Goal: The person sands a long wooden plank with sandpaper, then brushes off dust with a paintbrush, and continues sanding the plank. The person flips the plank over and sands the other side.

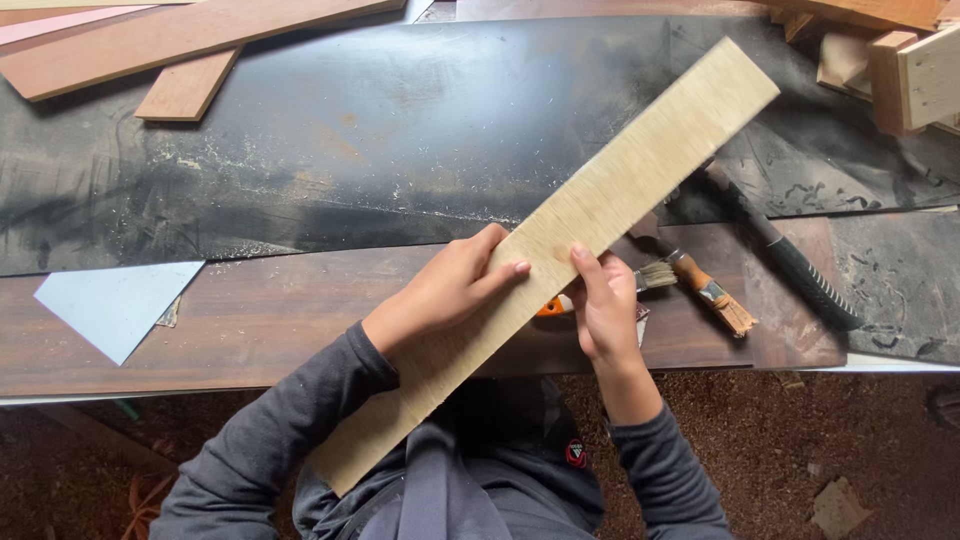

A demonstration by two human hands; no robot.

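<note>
A long pale wooden plank [620, 190] lies slanted across the workbench, its far end at the upper right and its near end over my lap. My left hand [445, 290] grips the plank's left edge near the middle, thumb resting on its top face. My right hand [605, 305] holds the opposite edge, fingers pressed against the side. Just right of my right hand, a paintbrush [700, 285] with a wooden handle rests on the bench. An orange object [552, 306] peeks out from under the plank between my hands.
A dusty black sheet [350, 130] covers the back of the brown bench [250, 320]. Reddish boards [170, 45] lie at the top left, wooden blocks [900, 70] at the top right. A black-handled tool [790, 260] lies right of the brush. A pale blue triangular scrap [115, 300] sits at left.
</note>
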